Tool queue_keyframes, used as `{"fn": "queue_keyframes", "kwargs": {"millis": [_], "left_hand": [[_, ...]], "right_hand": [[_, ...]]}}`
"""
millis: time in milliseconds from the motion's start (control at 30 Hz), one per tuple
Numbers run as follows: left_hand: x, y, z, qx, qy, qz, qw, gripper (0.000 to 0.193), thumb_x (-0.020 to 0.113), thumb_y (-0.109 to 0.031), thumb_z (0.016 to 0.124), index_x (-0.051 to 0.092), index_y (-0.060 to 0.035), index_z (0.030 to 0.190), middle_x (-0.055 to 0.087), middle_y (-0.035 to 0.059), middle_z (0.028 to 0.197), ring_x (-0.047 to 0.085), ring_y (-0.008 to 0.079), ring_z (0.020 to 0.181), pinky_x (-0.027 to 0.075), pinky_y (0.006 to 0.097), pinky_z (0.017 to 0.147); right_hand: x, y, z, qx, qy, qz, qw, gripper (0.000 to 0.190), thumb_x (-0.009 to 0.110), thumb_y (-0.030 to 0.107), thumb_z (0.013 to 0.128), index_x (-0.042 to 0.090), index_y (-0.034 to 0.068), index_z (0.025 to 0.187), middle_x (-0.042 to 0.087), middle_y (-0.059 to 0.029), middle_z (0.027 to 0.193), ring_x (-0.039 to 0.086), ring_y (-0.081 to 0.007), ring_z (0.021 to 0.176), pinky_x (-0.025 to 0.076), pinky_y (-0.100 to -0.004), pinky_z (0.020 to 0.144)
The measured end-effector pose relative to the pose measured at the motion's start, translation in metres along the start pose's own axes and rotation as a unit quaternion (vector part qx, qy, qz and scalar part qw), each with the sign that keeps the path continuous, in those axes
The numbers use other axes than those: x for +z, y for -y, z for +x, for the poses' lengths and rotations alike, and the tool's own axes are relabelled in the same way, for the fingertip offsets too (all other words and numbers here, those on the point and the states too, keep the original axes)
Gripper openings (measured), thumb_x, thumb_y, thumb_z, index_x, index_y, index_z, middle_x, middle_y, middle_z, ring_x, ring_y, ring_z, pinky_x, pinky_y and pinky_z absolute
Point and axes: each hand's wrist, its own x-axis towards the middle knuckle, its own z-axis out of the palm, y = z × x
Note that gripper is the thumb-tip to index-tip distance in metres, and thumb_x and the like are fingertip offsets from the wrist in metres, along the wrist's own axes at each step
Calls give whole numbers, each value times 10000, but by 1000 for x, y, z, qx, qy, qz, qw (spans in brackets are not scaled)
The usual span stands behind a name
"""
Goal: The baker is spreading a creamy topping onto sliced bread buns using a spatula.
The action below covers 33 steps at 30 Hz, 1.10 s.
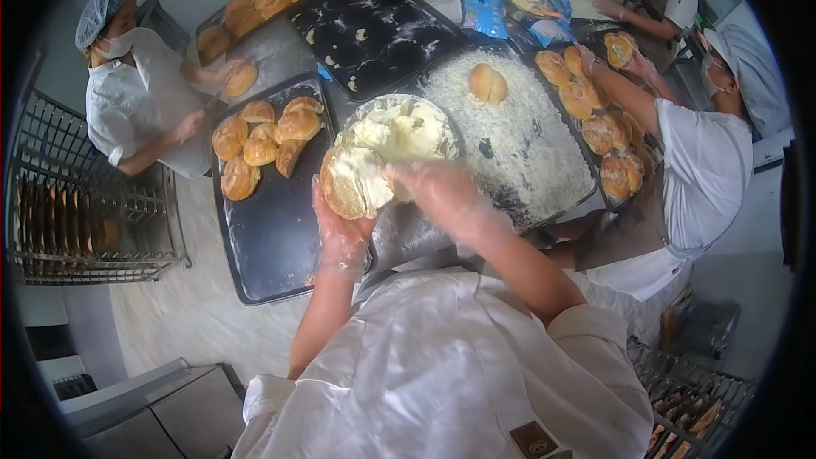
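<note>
My left hand (344, 229), in a clear thin glove, holds a round bread bun (356, 183) whose upturned face is coated with white cream. At that bun's right edge is my right hand (446, 197), gloved and blurred; whether it grips a spreading tool cannot be told. Just beyond both hands stands a round bowl of pale cream (408, 124). A single bun (488, 84) sits on a tray strewn with white powder (535, 146), right of the bowl. On the dark tray at the left (274, 261) lie several golden buns (261, 143).
A co-worker at the left (146, 89) holds a bun. Another at the right (701, 153) reaches over a tray of buns (599, 108). A floury black tray (382, 32) and a blue packet (484, 14) lie farther back. Wire racks (95, 204) stand at the left.
</note>
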Motion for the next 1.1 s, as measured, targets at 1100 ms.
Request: {"fn": "queue_keyframes", "kwargs": {"millis": [1100], "left_hand": [[-24, 16, 61, 134, -44, 452, 881, 268, 653, -293, 858, 638, -32, 914, 667, 95, 910, 633, 178, 809, 495, 306, 777]], "right_hand": [[-4, -57, -99, 499, -14, 498, 709, 178, 557, 145, 915, 649, 31, 1015, 554, 14, 692, 433, -40, 540, 353, -196, 492]]}}
